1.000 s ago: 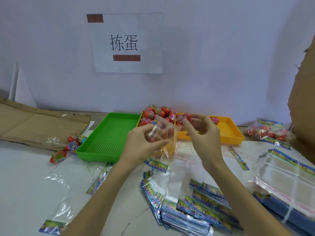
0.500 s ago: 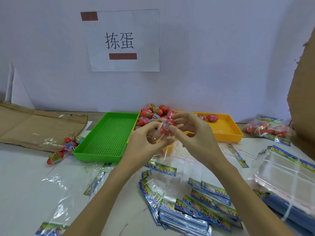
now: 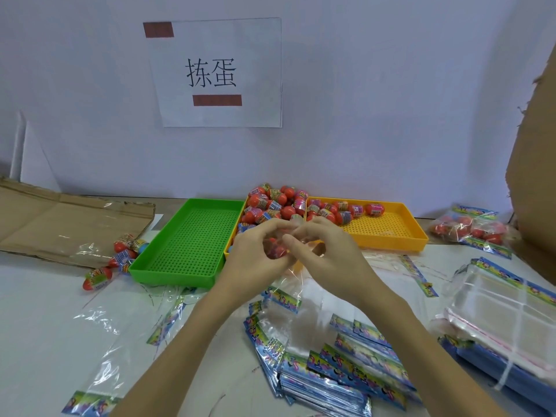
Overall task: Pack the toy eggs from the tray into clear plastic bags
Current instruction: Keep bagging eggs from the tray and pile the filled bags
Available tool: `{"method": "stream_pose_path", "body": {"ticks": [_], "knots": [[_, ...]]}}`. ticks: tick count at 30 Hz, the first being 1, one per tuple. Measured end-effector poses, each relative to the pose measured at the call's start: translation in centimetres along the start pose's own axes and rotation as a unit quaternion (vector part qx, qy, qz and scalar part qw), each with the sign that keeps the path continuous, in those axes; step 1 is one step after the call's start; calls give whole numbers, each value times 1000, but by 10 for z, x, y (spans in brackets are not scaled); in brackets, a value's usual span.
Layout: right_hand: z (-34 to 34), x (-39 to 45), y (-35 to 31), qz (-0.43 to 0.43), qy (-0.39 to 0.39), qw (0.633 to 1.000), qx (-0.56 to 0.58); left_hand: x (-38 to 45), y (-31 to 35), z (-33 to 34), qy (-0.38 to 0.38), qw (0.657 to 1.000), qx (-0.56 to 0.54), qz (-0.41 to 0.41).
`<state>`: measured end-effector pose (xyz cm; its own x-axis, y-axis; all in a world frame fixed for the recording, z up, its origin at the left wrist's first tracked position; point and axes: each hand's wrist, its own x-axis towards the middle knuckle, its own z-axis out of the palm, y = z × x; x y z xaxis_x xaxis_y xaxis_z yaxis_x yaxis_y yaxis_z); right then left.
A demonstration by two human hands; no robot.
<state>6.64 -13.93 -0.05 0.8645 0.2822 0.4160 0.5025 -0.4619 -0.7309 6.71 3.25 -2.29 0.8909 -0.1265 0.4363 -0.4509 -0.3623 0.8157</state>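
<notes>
Before the two trays: left hand (image 3: pixel 255 254) and right hand (image 3: pixel 325 254) pinch one bag (image 3: pixel 296 276).
One egg (image 3: pixel 275 249) sits inside it, between both sets of curled fingers.

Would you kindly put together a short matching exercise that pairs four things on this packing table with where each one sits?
Things:
1. green tray
2. orange tray
3. filled bag of eggs
4. loose eggs on the table

Places:
A. far right, beside the upright cardboard
B. left of the green tray, near the flat cardboard
C. behind the hands, holding a heap of toy eggs at its left end
D. left of the egg heap, with nothing in it

Pairs: 1-D, 2-C, 3-A, 4-B
</notes>
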Motion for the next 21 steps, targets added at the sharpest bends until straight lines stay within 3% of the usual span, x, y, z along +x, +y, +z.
{"method": "stream_pose_path", "body": {"ticks": [3,6,10,12,15,17,21], "knots": [[5,-1,0,15,-33,999,2,0,0,2,-2,1000,0,-21],[5,-1,-3,-11,19,998,62,4,1,-7,29,999,-16,-35],[6,-1,3,-16,92,992,84,11,-2,-31,156,983,-17,-91],[11,-2,7,-17,56,997,41,12,-8,-41,228,967,0,-116],[29,-5,10,-24,-57,997,-54,13,-12,-48,285,945,-59,-148],[42,-6,12,-22,-103,984,-142,13,-11,-50,286,938,-107,-167],[57,-3,16,-32,-120,961,-248,14,-8,-47,265,933,-172,-172]]}}
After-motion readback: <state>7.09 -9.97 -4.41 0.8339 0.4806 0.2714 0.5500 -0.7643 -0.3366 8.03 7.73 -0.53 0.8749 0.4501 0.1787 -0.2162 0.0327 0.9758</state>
